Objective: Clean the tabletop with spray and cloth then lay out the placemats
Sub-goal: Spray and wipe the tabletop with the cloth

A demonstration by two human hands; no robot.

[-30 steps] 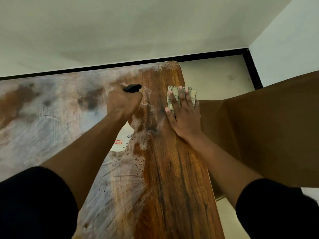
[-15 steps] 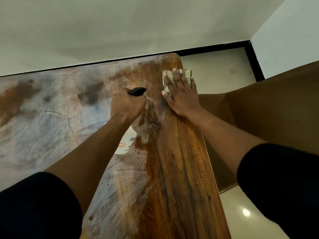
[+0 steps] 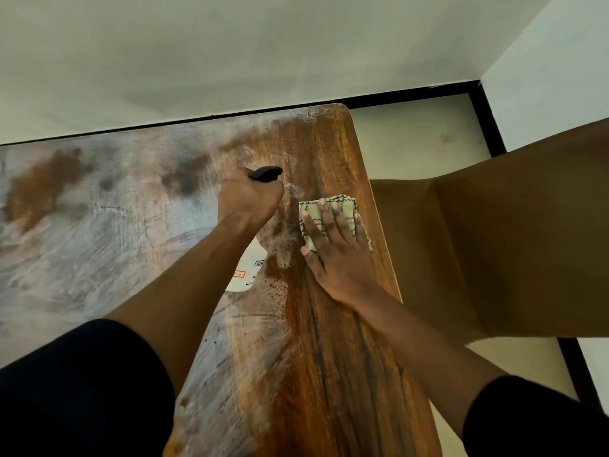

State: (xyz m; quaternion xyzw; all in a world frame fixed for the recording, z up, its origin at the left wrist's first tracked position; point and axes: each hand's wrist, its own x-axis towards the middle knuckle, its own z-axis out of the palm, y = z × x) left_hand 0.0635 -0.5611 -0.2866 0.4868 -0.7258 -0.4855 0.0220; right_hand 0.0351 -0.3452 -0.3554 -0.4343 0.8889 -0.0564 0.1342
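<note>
- Since the earlier frame, right hand (image 3: 339, 252) has drawn cloth (image 3: 329, 216) back from the far corner
- Cloth: soft, light; fingers flat, pressing it onto counter (image 3: 329, 374)
- Left hand (image 3: 247, 202) grips spray bottle (image 3: 245, 275) at its neck; rigid, possibly slippery

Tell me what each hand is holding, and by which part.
The left hand grips the spray bottle by its black trigger head. The right hand presses flat on the checked cloth, gripping nothing.

The wooden tabletop (image 3: 329, 374) looks glossy where it is wiped and chalky-matt with white smears elsewhere, the checked cloth (image 3: 346, 209) is woven fabric.
</note>
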